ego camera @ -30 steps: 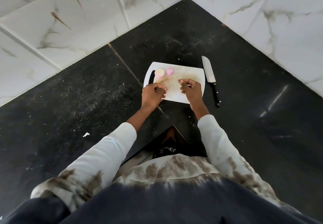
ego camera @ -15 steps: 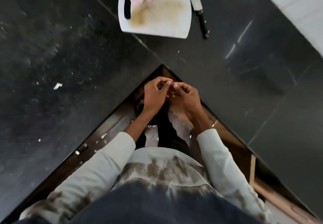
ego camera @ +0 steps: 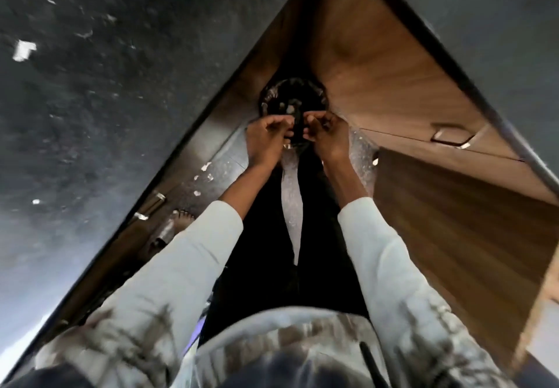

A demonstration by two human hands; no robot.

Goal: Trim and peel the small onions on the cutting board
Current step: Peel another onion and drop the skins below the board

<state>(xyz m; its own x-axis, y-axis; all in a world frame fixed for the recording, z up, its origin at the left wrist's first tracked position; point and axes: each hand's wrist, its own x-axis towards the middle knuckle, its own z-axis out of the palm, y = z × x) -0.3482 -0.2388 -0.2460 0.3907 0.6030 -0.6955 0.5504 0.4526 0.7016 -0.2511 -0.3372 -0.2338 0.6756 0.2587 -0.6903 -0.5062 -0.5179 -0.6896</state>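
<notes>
Black bin (ego camera: 292, 97) just beyond curled left hand (ego camera: 266, 139), right hand (ego camera: 328, 136).

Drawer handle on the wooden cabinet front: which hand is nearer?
Right. The right hand is closest to the drawer handle; the left hand is farther, beyond the right, both over the dark bin.
</notes>
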